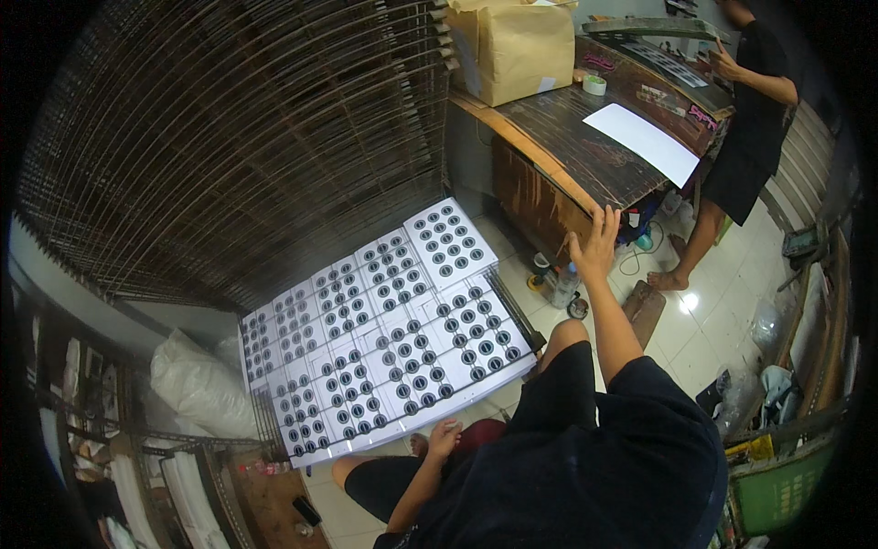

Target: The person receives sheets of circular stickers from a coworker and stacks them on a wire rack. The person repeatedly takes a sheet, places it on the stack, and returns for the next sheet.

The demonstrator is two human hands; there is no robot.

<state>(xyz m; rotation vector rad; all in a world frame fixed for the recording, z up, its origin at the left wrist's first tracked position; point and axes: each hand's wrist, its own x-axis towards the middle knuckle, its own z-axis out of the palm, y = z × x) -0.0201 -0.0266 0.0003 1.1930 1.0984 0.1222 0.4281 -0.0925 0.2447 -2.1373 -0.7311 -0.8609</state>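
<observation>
My right hand (597,242) reaches forward with its fingers apart at the front corner of a dark worktable (549,137). A white sheet (643,142) lies on that table just beyond the fingertips. My left hand (445,440) is low by my lap, its fingers curled; whatever may be in them is hidden. It is nearest the front edge of a wire drying rack. On the rack's lower tiers lie several white sheets (450,240) printed with rows of black round marks. Thin wires cross over many of them.
Raised wire shelves (247,119) tower behind the sheets. A brown paper package (521,55) and a tape roll (594,85) sit on the worktable. At far right, another person (754,101) holds a raised frame. A white sack (197,384) stands at left; a plank (637,311) lies right.
</observation>
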